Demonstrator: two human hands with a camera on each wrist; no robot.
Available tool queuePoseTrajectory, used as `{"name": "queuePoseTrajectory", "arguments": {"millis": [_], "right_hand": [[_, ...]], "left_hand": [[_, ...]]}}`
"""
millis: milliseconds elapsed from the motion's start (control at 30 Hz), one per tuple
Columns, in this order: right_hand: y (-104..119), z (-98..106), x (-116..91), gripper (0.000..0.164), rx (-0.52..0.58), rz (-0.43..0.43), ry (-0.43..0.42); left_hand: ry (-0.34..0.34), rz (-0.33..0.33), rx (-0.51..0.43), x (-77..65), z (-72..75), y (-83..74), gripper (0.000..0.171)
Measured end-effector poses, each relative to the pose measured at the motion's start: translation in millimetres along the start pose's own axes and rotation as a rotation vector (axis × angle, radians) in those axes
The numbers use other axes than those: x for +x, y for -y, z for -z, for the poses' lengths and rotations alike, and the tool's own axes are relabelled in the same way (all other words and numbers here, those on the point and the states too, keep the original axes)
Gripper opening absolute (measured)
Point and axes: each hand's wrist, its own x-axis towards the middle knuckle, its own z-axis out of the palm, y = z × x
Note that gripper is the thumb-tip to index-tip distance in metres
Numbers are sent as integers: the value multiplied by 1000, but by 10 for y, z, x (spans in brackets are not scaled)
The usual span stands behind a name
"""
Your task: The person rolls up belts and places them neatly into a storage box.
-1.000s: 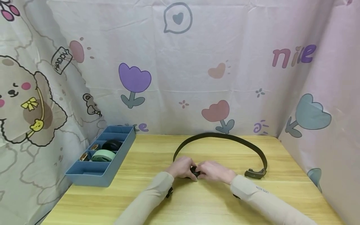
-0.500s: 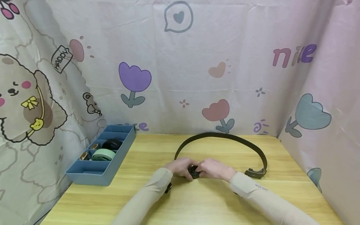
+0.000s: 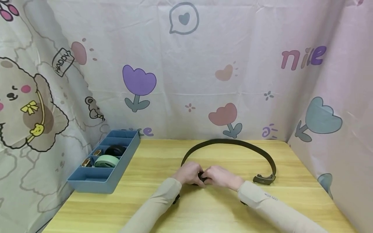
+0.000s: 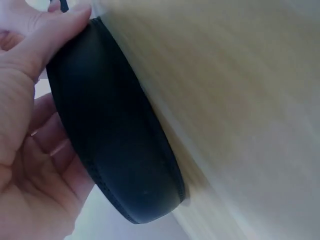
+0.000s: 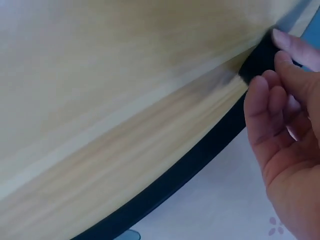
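A black leather belt (image 3: 230,141) arcs over the table from the hands, and its metal buckle (image 3: 263,180) lies at the right end. The belt's other end is rolled into a small coil (image 3: 201,176) between both hands. My left hand (image 3: 188,173) holds this coil from the left; in the left wrist view, the thumb lies along the top edge of the curved black strap (image 4: 110,120), fingers behind it. From the right, my right hand (image 3: 221,177) pinches the coil with thumb and fingertips. The right wrist view shows the unrolled strap (image 5: 200,155) running away beneath that hand.
A blue divided tray (image 3: 122,171) stands at the table's left. Its compartments hold a rolled green belt (image 3: 106,161), a rolled black belt (image 3: 115,150) and gold-coloured buckles (image 3: 86,162). A printed curtain (image 3: 180,64) hangs behind the wooden table (image 3: 209,213).
My left hand shifts slightly left, then back right around the coil, covering more of it now. The right hand stays at the coil with small movements. The buckle end lies in place.
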Motion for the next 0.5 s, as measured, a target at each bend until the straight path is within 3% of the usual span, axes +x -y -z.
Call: {"name": "queuePoseTrajectory", "arguments": {"millis": [133, 233, 333, 500], "right_hand": [[-50, 16, -29, 7, 8, 43, 4], [-86, 27, -48, 1, -16, 66, 18], [-100, 40, -52, 7, -51, 67, 25], [-63, 53, -32, 5, -75, 13, 66]], "left_hand": [[46, -27, 19, 3, 33, -8, 29], [122, -43, -39, 3, 71, 9, 33], [179, -35, -102, 5, 98, 29, 37], [172, -7, -103, 27, 99, 31, 30]]}}
